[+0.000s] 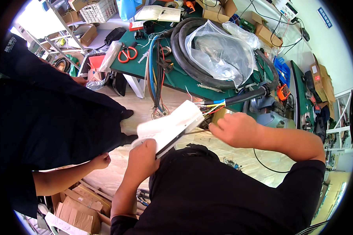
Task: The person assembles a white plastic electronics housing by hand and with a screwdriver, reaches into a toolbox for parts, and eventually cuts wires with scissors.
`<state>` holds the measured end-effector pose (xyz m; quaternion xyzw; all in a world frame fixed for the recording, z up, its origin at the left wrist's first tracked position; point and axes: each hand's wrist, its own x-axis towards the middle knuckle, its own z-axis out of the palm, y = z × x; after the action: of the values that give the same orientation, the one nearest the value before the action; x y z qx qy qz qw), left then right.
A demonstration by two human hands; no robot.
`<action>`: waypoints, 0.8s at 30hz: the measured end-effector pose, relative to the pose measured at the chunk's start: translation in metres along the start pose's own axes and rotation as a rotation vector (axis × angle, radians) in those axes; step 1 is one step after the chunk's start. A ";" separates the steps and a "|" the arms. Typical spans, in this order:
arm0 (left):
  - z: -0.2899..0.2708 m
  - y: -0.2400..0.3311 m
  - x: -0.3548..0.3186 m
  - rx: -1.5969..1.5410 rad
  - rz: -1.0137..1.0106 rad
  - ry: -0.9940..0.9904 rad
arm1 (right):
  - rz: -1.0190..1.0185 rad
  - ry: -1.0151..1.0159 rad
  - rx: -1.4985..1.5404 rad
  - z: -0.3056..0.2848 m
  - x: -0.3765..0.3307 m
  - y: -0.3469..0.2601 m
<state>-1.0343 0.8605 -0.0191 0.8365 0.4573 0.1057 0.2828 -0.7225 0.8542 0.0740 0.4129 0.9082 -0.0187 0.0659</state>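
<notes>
The left hand point(143, 158) grips the near end of a flat white housing point(169, 126), fingers wrapped around its lower edge, so the piece angles up toward the green workbench point(145, 68). The right hand point(231, 128) is curled closed just beside the housing's far end, where coloured wires point(212, 106) fan out of a thick black cable point(247, 95); it seems to pinch something small there, though what it pinches I cannot tell. The cable runs back onto the workbench and loops around a clear plastic bag point(219, 53). Orange-handled scissors point(127, 53) lie on the workbench's left part, well apart from both hands.

Doing this well likely means keeping the housing steady with the left hand while the right works one wire at a time (a tug on the bundle could strain the thin conductors). A co-worker's arm point(66, 174) hangs near the housing's left, clear of it.
</notes>
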 end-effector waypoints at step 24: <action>0.004 -0.002 0.015 -0.012 -0.046 0.019 | 0.016 -0.041 0.026 0.009 0.026 0.023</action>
<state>-1.0256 0.8717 -0.0243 0.8230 0.4785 0.1097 0.2858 -0.7211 0.8887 0.0624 0.4205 0.9030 -0.0387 0.0792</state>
